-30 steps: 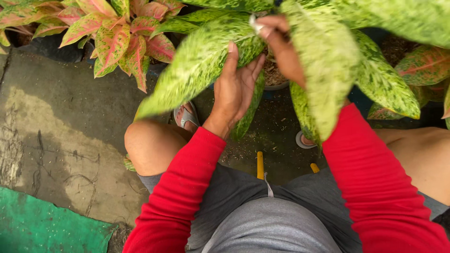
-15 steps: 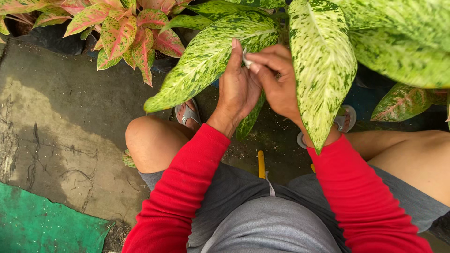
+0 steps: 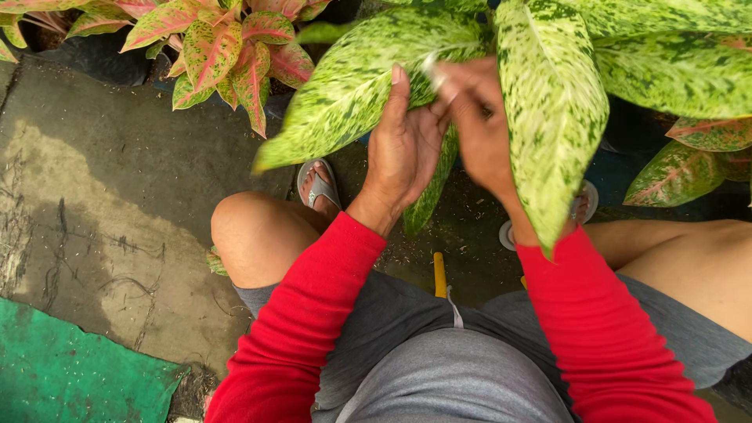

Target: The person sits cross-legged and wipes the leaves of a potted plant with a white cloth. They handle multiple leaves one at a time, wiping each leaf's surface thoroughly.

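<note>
My left hand [image 3: 403, 153] is open, palm flat against the underside of a large speckled green-and-cream leaf [image 3: 356, 82], supporting it from below. My right hand [image 3: 478, 129] is closed around a small white object [image 3: 431, 66] pinched at the fingertips and pressed on the same leaf's upper surface; what the object is cannot be told. The leaf extends leftward, above my left knee [image 3: 254, 235]. A second speckled leaf [image 3: 552, 117] hangs in front of my right wrist. A pink-and-green plant [image 3: 223, 51] stands to the upper left, well apart. A yellow handle [image 3: 439, 274] lies on the ground between my legs.
</note>
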